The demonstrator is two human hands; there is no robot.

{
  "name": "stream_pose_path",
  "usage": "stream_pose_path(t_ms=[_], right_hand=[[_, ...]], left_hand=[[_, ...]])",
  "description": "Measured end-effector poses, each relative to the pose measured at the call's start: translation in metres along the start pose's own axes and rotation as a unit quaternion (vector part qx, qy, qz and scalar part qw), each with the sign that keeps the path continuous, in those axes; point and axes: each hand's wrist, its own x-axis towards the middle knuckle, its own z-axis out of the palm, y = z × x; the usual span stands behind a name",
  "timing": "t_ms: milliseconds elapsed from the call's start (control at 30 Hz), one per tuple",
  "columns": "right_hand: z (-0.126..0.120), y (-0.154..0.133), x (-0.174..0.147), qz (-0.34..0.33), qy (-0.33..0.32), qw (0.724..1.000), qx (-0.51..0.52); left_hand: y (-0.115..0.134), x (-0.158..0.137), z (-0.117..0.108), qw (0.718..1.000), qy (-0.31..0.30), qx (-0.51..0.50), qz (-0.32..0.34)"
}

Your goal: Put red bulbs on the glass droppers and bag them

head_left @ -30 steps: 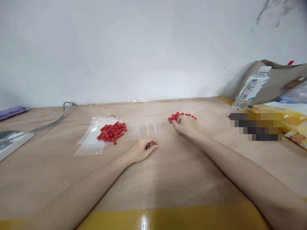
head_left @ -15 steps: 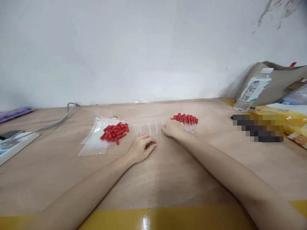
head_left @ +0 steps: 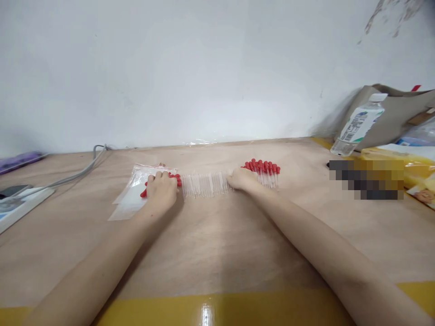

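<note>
Left hand [head_left: 162, 191] has moved from one tube row [head_left: 204, 185] to one red-cap pile [head_left: 178, 180], its grip unclear.

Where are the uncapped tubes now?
In the head view, the uncapped tubes lie in a row near the centre, between the left hand and right hand, right of the loose red caps.

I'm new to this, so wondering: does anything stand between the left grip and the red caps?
Nothing visible: the left grip is at the red caps, covering some of them; any contact is hidden.
</note>
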Motion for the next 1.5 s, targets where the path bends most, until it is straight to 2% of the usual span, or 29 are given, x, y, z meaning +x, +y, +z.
stream_pose_path(t_ms=[133, 233, 300, 367, 433, 533, 667, 767, 867, 1100, 1300, 1500], right_hand=[[-0.009, 0.006, -0.013, -0.032, 0.037, 0.999, 0.010], [-0.008, 0.018, -0.025, -0.084, 0.122, 0.989, 0.018], [-0.001, 0.031, -0.030, -0.147, 0.181, 0.972, 0.025], [0.009, 0.047, -0.035, -0.238, 0.215, 0.946, 0.035], [0.020, 0.063, -0.038, -0.317, 0.256, 0.912, 0.039], [0.030, 0.080, -0.044, -0.371, 0.300, 0.879, 0.019], [0.033, 0.084, -0.052, -0.384, 0.305, 0.870, 0.045], [0.033, 0.078, -0.057, -0.390, 0.292, 0.871, 0.073], [0.033, 0.073, -0.061, -0.407, 0.277, 0.867, 0.076], [0.035, 0.075, -0.060, -0.411, 0.271, 0.866, 0.082], [0.036, 0.070, -0.060, -0.425, 0.271, 0.861, 0.067], [0.037, 0.068, -0.060, -0.443, 0.264, 0.854, 0.065]], left_hand=[[0.003, 0.000, 0.007, 1.000, 0.014, 0.018, 0.008], [0.003, -0.001, 0.008, 0.999, 0.036, 0.009, 0.013], [0.005, -0.002, 0.005, 0.997, 0.068, -0.013, 0.016], [0.011, -0.005, 0.002, 0.990, 0.112, -0.077, 0.035], [0.023, -0.009, 0.001, 0.969, 0.145, -0.187, 0.068], [0.046, -0.016, 0.010, 0.922, 0.155, -0.339, 0.104], [0.068, -0.021, 0.027, 0.850, 0.187, -0.453, 0.193], [0.072, -0.021, 0.031, 0.825, 0.205, -0.471, 0.236], [0.071, -0.021, 0.027, 0.824, 0.201, -0.462, 0.259], [0.069, -0.021, 0.025, 0.832, 0.206, -0.454, 0.245], [0.072, -0.022, 0.020, 0.825, 0.218, -0.445, 0.270], [0.073, -0.022, 0.019, 0.840, 0.196, -0.447, 0.237]])
